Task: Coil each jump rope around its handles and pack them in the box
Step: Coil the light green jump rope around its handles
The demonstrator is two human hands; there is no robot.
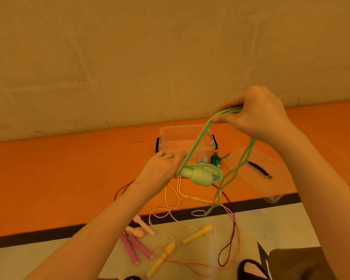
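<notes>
Your left hand (pixel 162 168) grips the green handles (pixel 198 176) above the floor before the clear box (pixel 187 138), while your raised right hand (pixel 255 112) pinches the green rope (pixel 198 138) taut

— What do we see at the far side?
— A plain, creased yellowish wall (pixel 129 57), lit warm and even.
— And below it?
— We see an orange floor mat (pixel 59 168), edged by a black stripe (pixel 38 236), then a pale floor (pixel 38 257) nearest us.
</notes>
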